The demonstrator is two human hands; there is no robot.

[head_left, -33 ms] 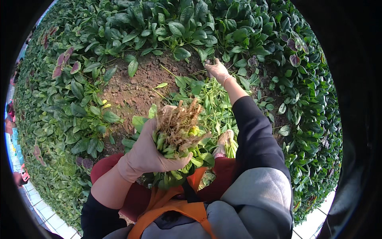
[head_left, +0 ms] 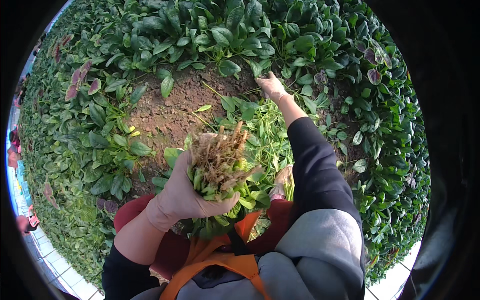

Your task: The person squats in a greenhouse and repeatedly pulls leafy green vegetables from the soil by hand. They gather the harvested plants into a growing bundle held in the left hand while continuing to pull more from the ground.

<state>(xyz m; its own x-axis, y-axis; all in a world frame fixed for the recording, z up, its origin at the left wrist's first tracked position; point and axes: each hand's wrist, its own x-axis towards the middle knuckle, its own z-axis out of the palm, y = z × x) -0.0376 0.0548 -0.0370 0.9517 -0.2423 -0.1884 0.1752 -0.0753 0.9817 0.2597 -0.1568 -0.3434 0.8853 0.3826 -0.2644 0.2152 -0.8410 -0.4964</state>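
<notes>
My left hand [head_left: 186,194], in a pale glove, is shut on a bunch of uprooted leafy greens [head_left: 220,165]. Their tangled brown roots point up and their green stems point down toward my lap. My right hand [head_left: 272,86], also gloved, is stretched out ahead to the far edge of a bare soil patch [head_left: 170,110]. Its fingers are closed at the base of a growing leafy plant [head_left: 260,67].
Dense green leafy plants [head_left: 200,30] surround the soil, with a few purple-leaved ones [head_left: 80,82] at left and right. Loose pulled greens [head_left: 265,132] lie by my shoe [head_left: 285,177]. A pale tiled path [head_left: 55,265] runs at lower left, where other people [head_left: 12,150] are.
</notes>
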